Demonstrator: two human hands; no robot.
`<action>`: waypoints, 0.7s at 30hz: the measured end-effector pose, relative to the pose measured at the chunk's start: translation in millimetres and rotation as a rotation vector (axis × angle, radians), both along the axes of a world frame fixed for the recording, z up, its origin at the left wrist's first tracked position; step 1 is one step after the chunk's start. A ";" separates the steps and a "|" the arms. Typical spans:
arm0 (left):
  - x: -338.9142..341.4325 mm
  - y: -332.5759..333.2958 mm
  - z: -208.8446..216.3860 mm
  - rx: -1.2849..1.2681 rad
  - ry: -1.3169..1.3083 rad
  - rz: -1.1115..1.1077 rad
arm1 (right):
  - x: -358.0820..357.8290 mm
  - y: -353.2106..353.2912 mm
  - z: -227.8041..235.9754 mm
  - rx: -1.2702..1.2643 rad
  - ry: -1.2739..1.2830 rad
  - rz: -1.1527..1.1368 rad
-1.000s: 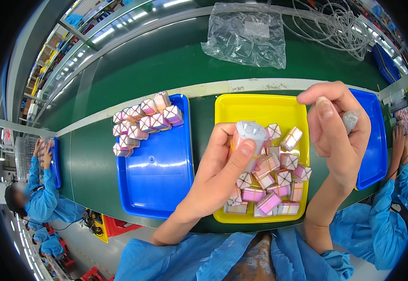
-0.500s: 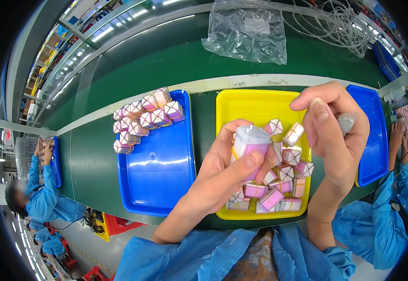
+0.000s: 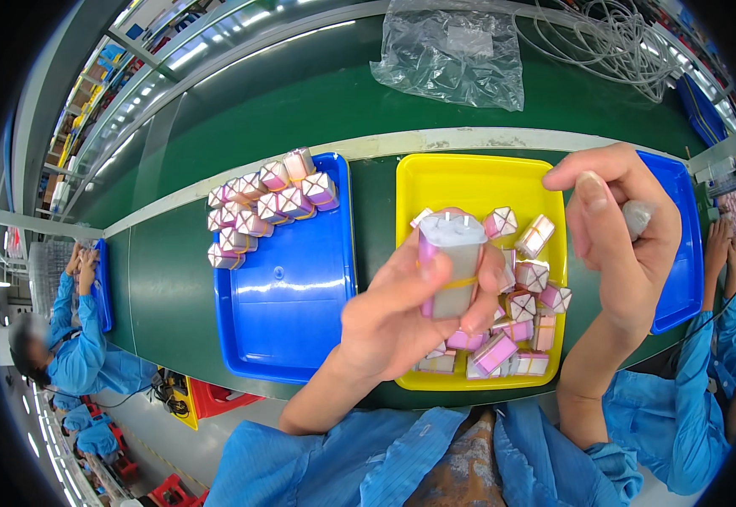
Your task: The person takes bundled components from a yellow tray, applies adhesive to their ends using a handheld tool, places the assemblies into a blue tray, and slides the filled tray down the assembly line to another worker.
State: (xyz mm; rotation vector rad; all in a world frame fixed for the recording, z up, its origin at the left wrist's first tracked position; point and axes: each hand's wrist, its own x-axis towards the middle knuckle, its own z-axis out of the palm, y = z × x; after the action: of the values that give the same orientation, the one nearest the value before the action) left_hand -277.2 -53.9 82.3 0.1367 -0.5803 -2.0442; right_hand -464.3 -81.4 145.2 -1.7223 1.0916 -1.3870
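Note:
My left hand (image 3: 385,325) is closed around a small box-shaped pack (image 3: 456,275) with grey and pink-purple sides, a yellow band and a translucent whitish cap on top. It holds the pack upright over the left side of a yellow tray (image 3: 469,173). To the right, my right hand (image 3: 617,241) is raised with its fingers curled. A crumpled bit of clear plastic (image 3: 637,218) is tucked within them. Several similar pink-and-white packs (image 3: 493,355) lie loosely heaped in the yellow tray, some behind my left hand.
On the left, a blue tray (image 3: 283,313) bears rows of banded packs (image 3: 273,177) at its far end. Another blue tray (image 3: 672,279) stands at right, partly behind my right hand. Beyond are a clear plastic bag (image 3: 448,63) and coiled cable (image 3: 613,46). Co-workers (image 3: 89,342) sit at both sides.
The pack has turned in my left hand: a grey side and the capped top now show where a pink side faced up. My right hand stays raised, its fingers still curled.

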 end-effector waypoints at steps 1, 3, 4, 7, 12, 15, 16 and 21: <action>-0.5 -0.2 4.8 0.049 -0.039 -0.018 | -0.6 -1.3 -2.0 -0.019 0.032 -0.008; -1.1 1.7 11.6 0.098 -0.076 -0.033 | -2.7 -2.1 -3.5 -0.019 0.054 -0.003; -2.0 3.9 14.0 0.095 -0.094 -0.008 | -4.2 -1.8 -3.2 -0.020 0.075 0.001; 5.8 5.7 13.2 -0.087 -0.227 0.106 | -12.8 -1.4 4.5 0.154 0.261 0.065; 26.7 7.8 2.5 -0.624 -0.422 0.373 | -31.8 -26.7 -40.8 0.403 0.729 0.110; 32.2 2.2 4.3 -0.752 -0.448 0.469 | -36.7 -34.4 -96.7 0.178 0.791 0.184; 32.4 -0.6 3.6 -0.842 -0.443 0.504 | -34.3 -36.4 -106.1 0.261 0.773 0.220; 37.7 -6.2 3.3 -0.897 -0.467 0.577 | -25.3 -42.9 -92.7 0.403 0.786 0.322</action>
State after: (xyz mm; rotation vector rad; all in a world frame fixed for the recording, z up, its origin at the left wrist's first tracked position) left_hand -239.5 -60.1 85.6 0.2123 -1.4957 -1.0543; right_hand -489.6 -124.3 52.5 -2.0461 1.2932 -0.2365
